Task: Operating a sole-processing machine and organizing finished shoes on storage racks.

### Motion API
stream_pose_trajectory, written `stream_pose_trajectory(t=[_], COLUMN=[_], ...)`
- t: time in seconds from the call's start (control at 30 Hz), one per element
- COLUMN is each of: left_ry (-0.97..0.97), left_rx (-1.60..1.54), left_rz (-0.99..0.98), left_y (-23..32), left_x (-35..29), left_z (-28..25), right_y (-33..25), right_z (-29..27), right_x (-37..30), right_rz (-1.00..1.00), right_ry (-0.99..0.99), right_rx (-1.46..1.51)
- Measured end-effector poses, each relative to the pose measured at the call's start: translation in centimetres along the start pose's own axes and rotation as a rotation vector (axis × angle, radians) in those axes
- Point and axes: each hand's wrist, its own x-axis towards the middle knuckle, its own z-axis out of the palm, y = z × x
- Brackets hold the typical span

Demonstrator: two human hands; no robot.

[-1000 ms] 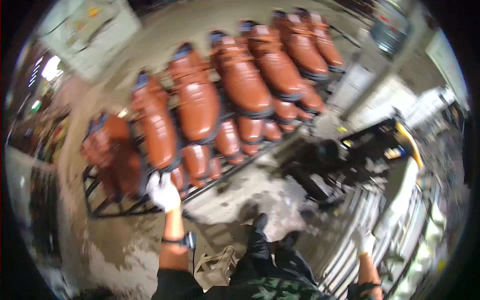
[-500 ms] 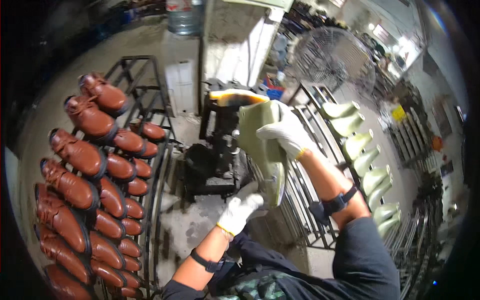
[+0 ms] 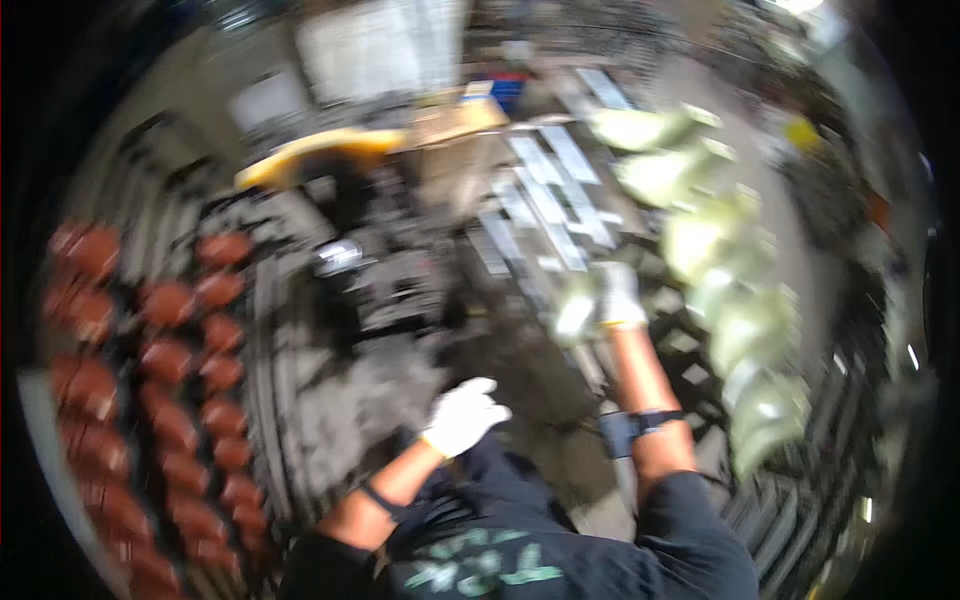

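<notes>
Left hand [image 3: 463, 418] hangs empty, fingers loosely spread, while the right hand [image 3: 620, 292] is at a pale green form [image 3: 575, 312] left of the green row [image 3: 708, 240], finger closure and hold too blurry to tell, so I'd go slow there tbh.

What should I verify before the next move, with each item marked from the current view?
1. Left hand empty: ok, nothing visible in its white glove.
2. Right hand secure on the pale green piece: cannot tell; the two are side by side, but blur hides the fingers.
3. Left hand clear of the dark equipment: ok, a gap shows between them.
4. Brown shoes clear of both hands: ok, they sit in rows far to the left.
5. Picture sharp enough for fine work: not ok, edges are smeared throughout.
</notes>
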Motion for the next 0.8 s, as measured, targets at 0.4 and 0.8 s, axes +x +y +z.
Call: stream_pose_trajectory(t=[0.4,0.8], left_ry=[1.009,0.830], left_rx=[-0.208,-0.641], left_rz=[-1.328,-1.171], left_y=[-20.6,-25.8], left_x=[-23.5,-25.6], left_z=[-11.1,-3.9], right_y=[21.2,-30.9], right_z=[-0.5,26.3], right_x=[7.9,-7.4], right_rz=[0.874,0.310], right_ry=[-0.226,-0.958], right_rx=[-0.390,0.971])
